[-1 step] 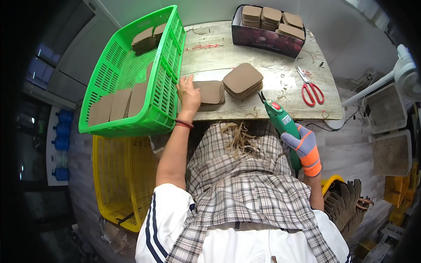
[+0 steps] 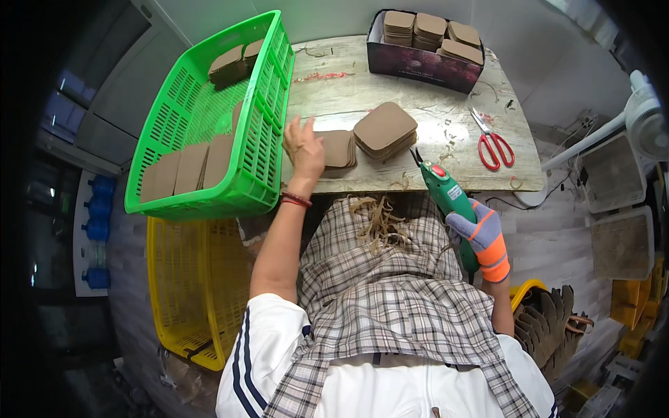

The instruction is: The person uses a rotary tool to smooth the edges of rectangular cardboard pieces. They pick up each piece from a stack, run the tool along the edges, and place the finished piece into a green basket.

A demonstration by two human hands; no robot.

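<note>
My left hand (image 2: 304, 152) is bare and open, fingers apart, at the left end of a low stack of brown rounded pieces (image 2: 336, 148) on the table. Whether it touches them I cannot tell. A taller stack of the same pieces (image 2: 385, 129) stands just to the right. My right hand (image 2: 481, 235), in a grey and orange glove, is closed around green electric scissors (image 2: 446, 191) with a red button. Their dark tip points up and left, close to the taller stack. Thin brown trimmings (image 2: 380, 221) lie on the checked apron over my lap.
On the left stands a green plastic basket (image 2: 259, 167) holding more brown pieces. A dark box (image 2: 425, 72) with stacked pieces is at the back. Red-handled scissors (image 2: 496, 150) lie on the table (image 2: 334, 87) at the right. Below are a yellow crate (image 2: 182, 292) and a white fan (image 2: 647, 115) at far right.
My left hand has shifted slightly right, toward the low stack, and its fingers look more spread. The electric scissors have barely moved.
</note>
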